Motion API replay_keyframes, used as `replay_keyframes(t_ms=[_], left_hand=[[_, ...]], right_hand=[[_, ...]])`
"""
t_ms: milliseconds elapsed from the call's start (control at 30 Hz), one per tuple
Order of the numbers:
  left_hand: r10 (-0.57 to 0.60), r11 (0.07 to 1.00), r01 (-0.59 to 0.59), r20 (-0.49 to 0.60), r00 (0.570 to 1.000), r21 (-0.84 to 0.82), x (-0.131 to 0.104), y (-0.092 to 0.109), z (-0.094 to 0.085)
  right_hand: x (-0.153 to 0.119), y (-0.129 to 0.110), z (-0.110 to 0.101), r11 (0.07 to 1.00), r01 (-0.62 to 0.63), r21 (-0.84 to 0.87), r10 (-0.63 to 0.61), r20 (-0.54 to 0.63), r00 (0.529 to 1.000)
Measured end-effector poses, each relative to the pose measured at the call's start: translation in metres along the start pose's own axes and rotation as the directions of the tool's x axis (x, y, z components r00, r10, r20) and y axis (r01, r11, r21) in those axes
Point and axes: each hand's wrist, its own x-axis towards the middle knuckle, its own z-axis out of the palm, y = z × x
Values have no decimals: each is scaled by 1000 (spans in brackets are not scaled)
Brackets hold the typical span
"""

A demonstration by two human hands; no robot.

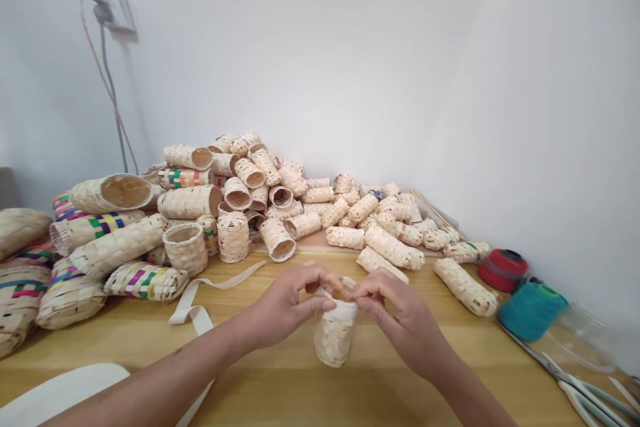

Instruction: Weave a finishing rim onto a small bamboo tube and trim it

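A small woven basket is held upright over the wooden table, a white band around its rim. My left hand pinches the rim's left side, thumb outside on the band and fingers curled over the edge. On the rim's right side, the fingertips of my right hand are pressed together at the band. Behind the hands lies a large pile of woven baskets, some with their open mouths showing. A white ribbon trails across the table left of the basket and passes behind my left forearm.
On the right of the wooden table are a red thread spool, a teal thread spool and scissors. A white flat object lies at the lower left. Cables hang from a wall socket.
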Motion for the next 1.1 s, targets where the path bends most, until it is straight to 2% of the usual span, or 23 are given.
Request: replay_keyframes(t_ms=[100,167,200,267,333,400,467,567,667,733,867,1100], left_hand=[[-70,998,69,-134,988,-15,-3,-8,7],[-132,988,116,-162,978,-104,-5,-15,13],[-171,974,147,-134,976,-174,-5,-18,16],[-219,927,209,2,976,-312,-6,-23,22],[-198,892,228,115,973,-390,-7,-26,28],[-174,878,218,141,975,-427,-7,-26,31],[-204,864,233,114,972,-446,-7,-25,30],[-229,885,227,46,972,-406,-5,-21,23],[-123,966,104,-67,990,-239,-4,-17,15],[-48,991,34,-104,993,-130,-3,-14,11],[1,998,-8,-108,994,-66,-4,-12,10],[-17,998,13,-83,996,-56,-4,-12,8]], right_hand=[[0,1,3,1000,-7,2,7,-4,1000],[-1,2,4,1000,-28,-8,28,-18,999],[-1,2,5,999,-41,-11,41,-20,999],[-1,2,6,998,-65,-20,65,-18,998],[-2,0,7,997,-72,-31,72,-20,997],[-3,-3,6,997,-69,-22,69,-25,997],[-2,-5,3,997,-70,24,71,-34,997],[-1,-6,-3,995,-21,100,29,-81,996],[1,-4,-7,996,73,46,-67,-105,992],[1,-3,-8,994,111,-23,-112,-83,990],[0,-2,-7,982,173,-71,-175,-30,984],[0,-2,-7,969,223,-104,-225,-3,974]])
